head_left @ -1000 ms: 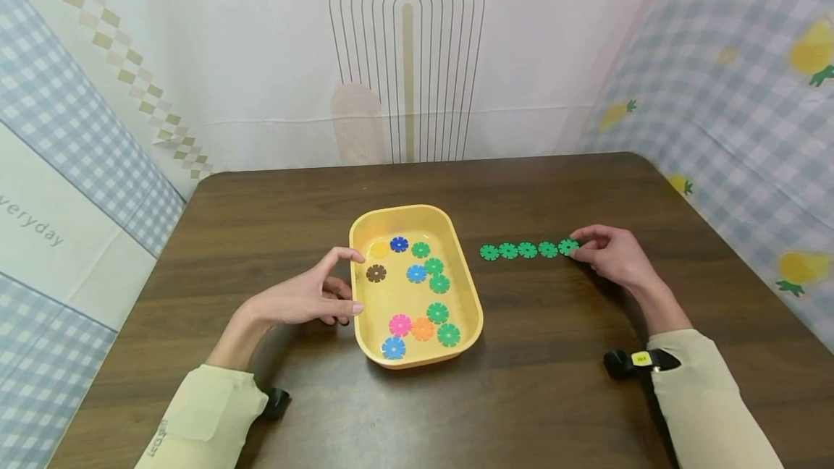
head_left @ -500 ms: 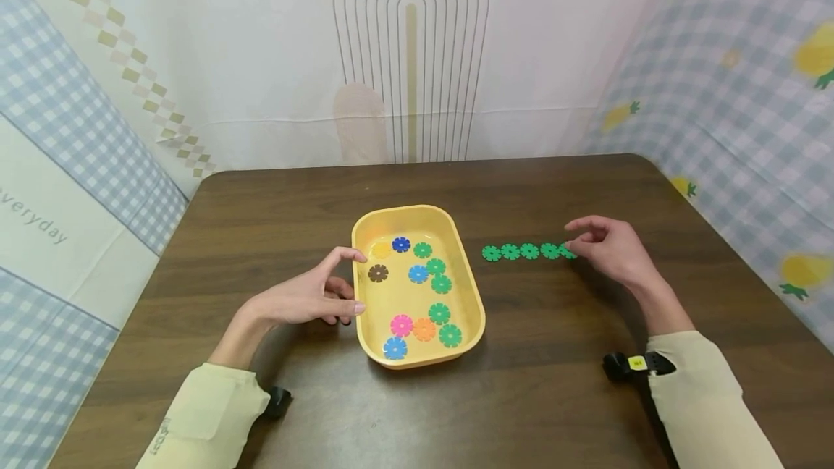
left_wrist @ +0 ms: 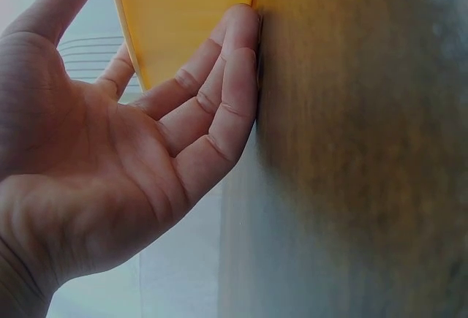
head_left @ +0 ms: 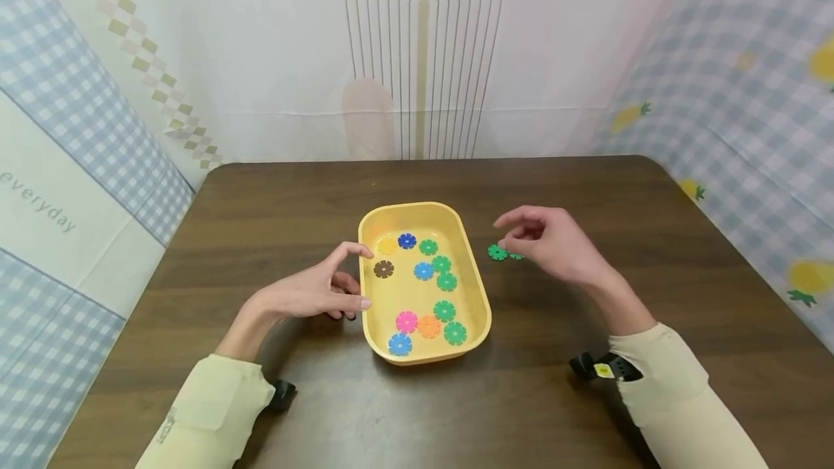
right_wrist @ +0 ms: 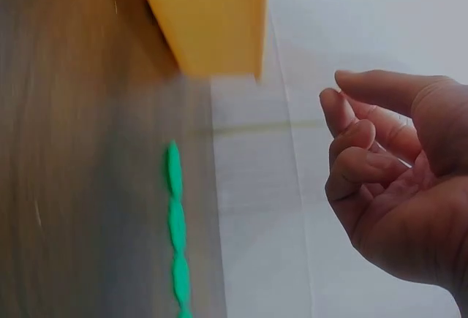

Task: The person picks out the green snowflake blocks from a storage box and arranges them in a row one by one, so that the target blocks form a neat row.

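Observation:
A yellow tray (head_left: 425, 357) holds several flower-shaped plastic discs in green, blue, pink, orange, brown and yellow, such as a pink disc (head_left: 407, 322). My left hand (head_left: 319, 288) holds the tray's left side, thumb and index tips over the rim; in the left wrist view its other fingers bend below, by the outer wall. To the right of the tray lies a row of green discs (head_left: 498, 252), seen edge-on in the right wrist view. Above that row my right hand (head_left: 554, 244) hovers with bent fingers and nothing held, hiding most of the row from the head view.
Everything rests on a dark brown wooden table (head_left: 293, 194). A pale curtain (head_left: 280, 56) with printed arches hangs behind it, and checked cloths flank both sides. Dark straps with small devices sit on both wrists.
My right hand has let go of the last green disc at the row's right end, then lifted and moved left toward the tray. The left hand stays at the tray's rim.

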`<state>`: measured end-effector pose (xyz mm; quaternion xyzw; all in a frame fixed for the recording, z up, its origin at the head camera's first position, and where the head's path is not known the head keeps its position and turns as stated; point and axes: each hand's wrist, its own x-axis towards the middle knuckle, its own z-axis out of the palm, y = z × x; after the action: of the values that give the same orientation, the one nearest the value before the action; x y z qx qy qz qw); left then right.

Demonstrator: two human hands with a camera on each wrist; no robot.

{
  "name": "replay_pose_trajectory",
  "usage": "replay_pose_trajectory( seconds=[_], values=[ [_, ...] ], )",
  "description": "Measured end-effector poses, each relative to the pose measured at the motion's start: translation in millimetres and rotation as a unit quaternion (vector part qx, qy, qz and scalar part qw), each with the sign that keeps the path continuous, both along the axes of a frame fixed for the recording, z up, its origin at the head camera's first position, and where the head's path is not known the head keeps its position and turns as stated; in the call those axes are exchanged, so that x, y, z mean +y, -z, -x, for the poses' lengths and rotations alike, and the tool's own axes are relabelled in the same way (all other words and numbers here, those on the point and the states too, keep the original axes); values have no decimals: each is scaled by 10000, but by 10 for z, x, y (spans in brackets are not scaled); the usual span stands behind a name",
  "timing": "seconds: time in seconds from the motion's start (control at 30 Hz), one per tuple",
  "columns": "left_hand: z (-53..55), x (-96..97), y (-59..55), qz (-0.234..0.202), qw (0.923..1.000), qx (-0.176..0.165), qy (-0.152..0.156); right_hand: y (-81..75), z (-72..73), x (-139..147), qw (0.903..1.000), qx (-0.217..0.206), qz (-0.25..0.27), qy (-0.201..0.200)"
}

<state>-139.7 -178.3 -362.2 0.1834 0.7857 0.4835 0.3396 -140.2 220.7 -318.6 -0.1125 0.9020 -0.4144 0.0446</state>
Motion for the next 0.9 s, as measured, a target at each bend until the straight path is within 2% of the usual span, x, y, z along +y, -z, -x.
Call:
replay_pose_trajectory(
  seconds=[0.13,0.27,0.57,0.77,0.9],
  values=[
    [1,8,-11,42,10000,10,17,38,-60,-219,9990,-186,264,-309],
    [2,16,-14,29,10000,33,16,102,-115,-375,9972,-255,262,-647],
    [-1,10,3,7,10000,24,21,220,-171,-508,9928,-361,-362,-1086],
    [-2,10,10,19,10000,15,-23,271,-182,-592,9852,-259,-710,-1539],
    [0,13,-1,21,10000,21,-19,302,-183,-643,9813,-332,-939,-1650]
  ],
)
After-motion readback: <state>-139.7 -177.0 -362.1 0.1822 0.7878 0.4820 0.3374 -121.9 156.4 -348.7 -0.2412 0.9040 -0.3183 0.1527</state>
